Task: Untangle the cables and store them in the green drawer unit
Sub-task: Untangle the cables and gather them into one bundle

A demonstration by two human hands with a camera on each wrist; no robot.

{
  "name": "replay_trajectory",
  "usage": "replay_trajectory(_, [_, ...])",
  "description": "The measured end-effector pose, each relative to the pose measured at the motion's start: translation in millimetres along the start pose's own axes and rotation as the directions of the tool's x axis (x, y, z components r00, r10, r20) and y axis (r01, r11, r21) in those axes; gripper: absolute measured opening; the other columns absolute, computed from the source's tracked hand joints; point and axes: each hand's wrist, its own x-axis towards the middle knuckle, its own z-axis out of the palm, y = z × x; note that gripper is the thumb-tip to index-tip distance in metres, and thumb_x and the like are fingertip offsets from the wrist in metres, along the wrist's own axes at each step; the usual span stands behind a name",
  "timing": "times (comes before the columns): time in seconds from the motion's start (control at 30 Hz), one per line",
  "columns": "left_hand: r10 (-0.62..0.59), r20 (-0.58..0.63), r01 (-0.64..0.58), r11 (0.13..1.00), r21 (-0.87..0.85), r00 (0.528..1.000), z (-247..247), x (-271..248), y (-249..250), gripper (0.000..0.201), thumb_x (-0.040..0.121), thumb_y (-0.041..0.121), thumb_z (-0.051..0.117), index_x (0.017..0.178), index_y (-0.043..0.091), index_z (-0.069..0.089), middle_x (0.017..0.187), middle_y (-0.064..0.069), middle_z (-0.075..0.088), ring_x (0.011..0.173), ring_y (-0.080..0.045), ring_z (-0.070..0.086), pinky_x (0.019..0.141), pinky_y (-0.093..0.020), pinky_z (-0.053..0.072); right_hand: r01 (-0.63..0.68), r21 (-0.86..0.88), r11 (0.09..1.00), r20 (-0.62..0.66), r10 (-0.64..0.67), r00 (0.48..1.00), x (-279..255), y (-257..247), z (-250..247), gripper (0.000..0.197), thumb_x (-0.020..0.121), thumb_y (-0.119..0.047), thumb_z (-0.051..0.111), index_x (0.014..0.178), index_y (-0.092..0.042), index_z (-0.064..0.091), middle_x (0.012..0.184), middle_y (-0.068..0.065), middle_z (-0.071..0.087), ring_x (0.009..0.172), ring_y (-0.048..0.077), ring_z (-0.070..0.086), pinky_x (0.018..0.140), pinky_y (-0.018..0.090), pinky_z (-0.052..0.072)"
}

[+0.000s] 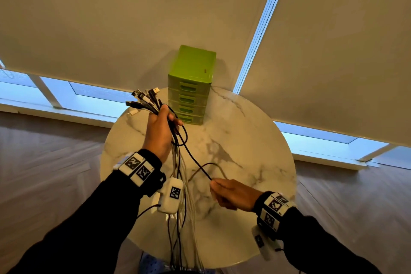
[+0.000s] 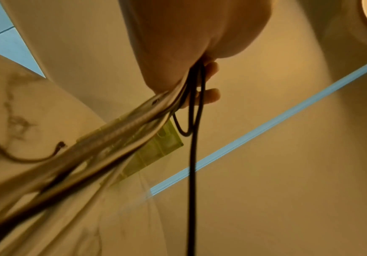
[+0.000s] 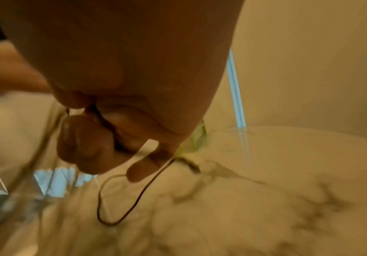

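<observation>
- The left hand (image 1: 160, 131) is raised above the tabletop (image 1: 255, 140), fingers curled tight round a bundle (image 1: 178, 162) of black and white cables
- The plugs (image 1: 144, 99) fan out above the fist, up and to the left; one USB plug at the top shows its metal end
- Below the fist the bundle hangs down past the near edge of the tabletop, out of the head view
- In the left wrist view the bundle (image 2: 112, 143) runs from the palm down to the lower left, and two fingertips (image 2: 211, 95) show beside the black strands
- The right hand (image 1: 231, 193) is lower and nearer, over the near right part of the tabletop, pinching one black cable (image 1: 195, 158) between thumb and fingers
- That cable runs taut on a slant from the left fist down to the right hand, with a small loop just under the left hand
- Beyond the pinch a slack length curves away; the right wrist view shows it as a thin loop (image 3: 116, 204) hanging under the curled fingers (image 3: 84, 147), though blurred
- The green drawers (image 1: 189, 98) stand upright at the far edge of the round marble tabletop, close to the blind (image 1: 111, 18), all drawers pushed in
- The left hand is just beside the drawers, slightly nearer the camera, not touching them
- Both wrists wear bands with black-and-white markers over dark sleeves
</observation>
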Motion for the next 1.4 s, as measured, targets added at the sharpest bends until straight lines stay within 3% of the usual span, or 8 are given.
replay_trajectory(0.17, [0.147,0.073,-0.157,0.974,0.165,0.986,-10.6,4.9,15.1,0.021,0.108,0.027,0.041,0.088,0.019,0.039,0.066,0.01,0.04,0.055,-0.009,0.038,0.058,-0.025,0.036,-0.296,-0.252,0.921,-0.112,0.276,0.954,-12.4,48.1,-22.7,0.039,0.096,-0.069,0.029,0.1,-0.043,0.058,0.098,-0.022,0.056,0.089,0.011,0.058,0.097,0.038,0.043])
replay_trajectory(0.27, [0.145,0.239,-0.233,0.888,0.397,0.96,-6.9,-12.3,4.5,0.024,0.108,0.032,0.04,0.126,0.019,0.049,0.091,0.008,0.057,0.081,-0.009,0.053,0.081,-0.032,0.041,-0.359,-0.312,0.88,-0.347,0.246,0.905,3.2,40.6,-52.0,0.073,0.095,-0.07,0.022,0.12,-0.014,0.062,0.128,0.005,0.063,0.118,0.03,0.057,0.103,0.039,0.04])
replay_trajectory(0.37, [0.09,0.382,-0.311,0.762,0.568,0.92,3.0,-30.3,-10.3,0.049,0.108,0.037,0.038,0.155,0.027,0.028,0.142,0.012,0.048,0.127,-0.002,0.041,0.103,-0.02,0.027,-0.297,-0.21,0.931,-0.522,0.15,0.84,17.7,-5.1,-69.7,0.053,0.104,-0.053,0.027,0.109,-0.01,0.058,0.119,0.017,0.063,0.112,0.037,0.057,0.098,0.04,0.039])
replay_trajectory(0.53, [-0.016,0.377,-0.2,0.827,0.526,0.926,14.6,-44.0,-30.5,0.061,0.1,0.064,0.033,0.153,0.035,0.026,0.144,0.015,0.046,0.136,-0.01,0.045,0.116,-0.035,0.034,0.016,-0.119,0.993,-0.57,-0.082,0.817,31.6,-86.7,-54.7,0.024,0.106,-0.036,0.032,0.096,-0.015,0.039,0.078,0.012,0.056,0.071,0.03,0.052,0.072,0.049,0.043])
replay_trajectory(0.67, [-0.033,0.384,-0.143,0.897,0.419,0.923,21.0,-46.0,-13.3,0.081,0.088,0.083,0.033,0.134,0.018,0.05,0.107,0.0,0.072,0.09,-0.011,0.066,0.086,-0.039,0.056,0.183,-0.191,0.964,-0.446,-0.251,0.859,36.8,-107.2,-37.1,0.019,0.108,-0.033,0.027,0.101,-0.017,0.032,0.075,0.007,0.054,0.062,0.019,0.048,0.063,0.05,0.046])
replay_trajectory(0.77, [-0.015,0.453,-0.135,0.945,0.297,0.891,18.9,-40.2,-1.9,0.045,0.1,0.055,0.044,0.092,0.011,0.052,0.052,0.007,0.039,0.048,-0.011,0.031,0.046,-0.027,0.03,0.2,-0.249,0.947,-0.4,-0.289,0.87,41.1,-103.7,-41.6,0.016,0.108,-0.033,0.03,0.104,-0.018,0.033,0.078,0.012,0.058,0.063,0.026,0.051,0.063,0.049,0.047])
replay_trajectory(1.07, [-0.058,0.381,-0.144,0.866,0.479,0.923,3.5,-5.1,-9.0,0.029,0.103,0.031,0.051,0.077,0.019,0.048,0.06,0.002,0.04,0.056,-0.018,0.037,0.057,-0.035,0.032,0.124,-0.147,0.981,-0.375,-0.171,0.911,39.7,-78.6,-62.7,0.028,0.106,-0.039,0.043,0.1,-0.013,0.046,0.059,0.002,0.061,0.051,0.017,0.054,0.057,0.026,0.046])
replay_trajectory(1.4, [0.112,0.046,-0.121,0.917,0.379,0.993,0.0,39.8,-10.5,0.027,0.1,0.039,0.048,0.09,0.014,0.045,0.066,-0.001,0.045,0.057,-0.017,0.042,0.056,-0.034,0.036,-0.141,-0.285,0.948,-0.178,0.092,0.98,9.1,1.6,-73.1,0.047,0.105,-0.053,0.029,0.085,-0.019,0.055,0.072,-0.002,0.064,0.073,0.016,0.06,0.089,0.04,0.049])
